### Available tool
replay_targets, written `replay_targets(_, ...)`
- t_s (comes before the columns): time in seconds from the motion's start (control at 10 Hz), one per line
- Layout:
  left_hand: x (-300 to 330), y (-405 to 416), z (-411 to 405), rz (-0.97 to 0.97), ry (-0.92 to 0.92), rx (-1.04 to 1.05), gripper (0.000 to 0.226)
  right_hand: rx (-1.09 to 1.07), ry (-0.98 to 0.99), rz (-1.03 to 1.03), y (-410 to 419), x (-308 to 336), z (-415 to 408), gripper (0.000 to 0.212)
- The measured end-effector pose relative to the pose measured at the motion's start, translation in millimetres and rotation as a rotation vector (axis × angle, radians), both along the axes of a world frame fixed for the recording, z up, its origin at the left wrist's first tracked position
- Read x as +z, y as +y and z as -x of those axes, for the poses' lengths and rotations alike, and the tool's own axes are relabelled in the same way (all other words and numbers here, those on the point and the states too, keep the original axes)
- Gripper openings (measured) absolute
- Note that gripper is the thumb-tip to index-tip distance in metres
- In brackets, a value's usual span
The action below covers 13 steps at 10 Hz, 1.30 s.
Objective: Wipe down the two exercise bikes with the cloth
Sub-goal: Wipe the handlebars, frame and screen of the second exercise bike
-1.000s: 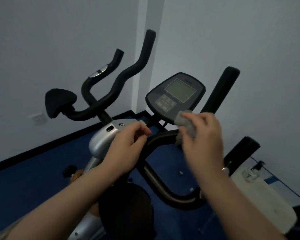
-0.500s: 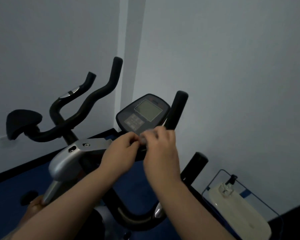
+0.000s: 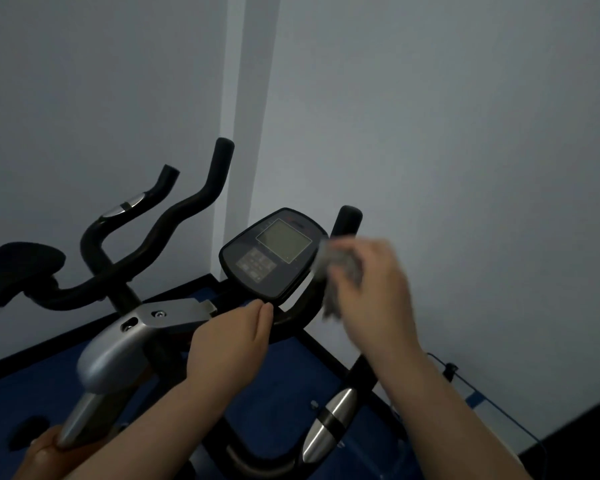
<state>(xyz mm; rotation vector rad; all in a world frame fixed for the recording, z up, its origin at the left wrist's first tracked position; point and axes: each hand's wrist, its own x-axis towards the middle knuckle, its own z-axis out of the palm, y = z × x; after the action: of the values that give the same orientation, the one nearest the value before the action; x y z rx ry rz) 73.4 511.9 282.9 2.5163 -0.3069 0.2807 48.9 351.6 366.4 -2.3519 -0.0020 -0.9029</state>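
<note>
I am holding the grey cloth [image 3: 340,271] bunched in my right hand [image 3: 371,292], fingers curled round it, just beside the right edge of the near bike's console [image 3: 274,254]; the hand is blurred, so I cannot tell whether the cloth is touching the console or only close to it. My left hand [image 3: 232,341] is resting lower and to the left, fingers together and bent over the black handlebar [image 3: 288,315] under the console, seemingly steadying it. The console is lying up and to the left of the cloth, tilted towards me, its long axis running from lower left to upper right. I am judging that my right hand is the nearer one for the screen, needing only a short sweep leftwards. The second bike [image 3: 118,268] is standing farther left, well apart from the cloth.
</note>
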Motion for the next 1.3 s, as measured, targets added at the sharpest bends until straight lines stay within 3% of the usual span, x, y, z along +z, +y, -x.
replay_targets(0.1, 4, -2, 1, -0.014, 0.026, 0.021, 0.030, -0.114, -0.223, -0.056, 4, 35, -29, 0.034)
replay_targets(0.2, 4, 0, 1, -0.019, 0.047, 0.001, 0.030, -0.166, -0.155, -0.182, 16, 17, -43, 0.037)
replay_targets(0.3, 2, 2, 0, 0.011, -0.003, -0.017, 0.028, -0.225, -0.148, -0.467, 26, -17, -31, 0.039)
replay_targets(0.4, -3, 0, 6, -0.055, -0.144, -0.032, 0.025, -0.230, -0.165, -0.669, 20, -13, -32, 0.034)
replay_targets(0.5, -4, 0, 4, -0.064, -0.134, -0.020, 0.026, -0.179, -0.269, -0.701, 15, 19, -57, 0.031)
replay_targets(0.7, 2, -3, 7, -0.099, -0.116, -0.061, 0.038, -0.297, -0.186, -0.751, 56, -51, -27, 0.037)
replay_targets(0.8, -5, -3, 3, -0.097, -0.100, -0.045, 0.035, -0.250, -0.210, -0.752, 43, -36, -31, 0.033)
replay_targets(0.9, -7, -2, 1, -0.067, -0.114, -0.026, 0.028, -0.167, -0.317, -0.394, 25, 11, -43, 0.032)
replay_targets(1.0, -6, -1, 1, -0.041, -0.073, -0.043, 0.027, -0.096, -0.175, 0.080, 15, 21, -43, 0.027)
replay_targets(1.1, -7, 0, 0, -0.087, -0.077, -0.068, 0.023, -0.045, -0.149, 0.411, -8, 18, -26, 0.026)
replay_targets(1.2, -8, 1, -2, -0.142, -0.039, -0.110, 0.019, 0.025, -0.175, 0.594, -21, 31, -34, 0.022)
replay_targets(1.3, -4, 5, -7, -0.095, 0.043, -0.181, 0.019, -0.043, -0.116, 0.768, -7, 27, -45, 0.016)
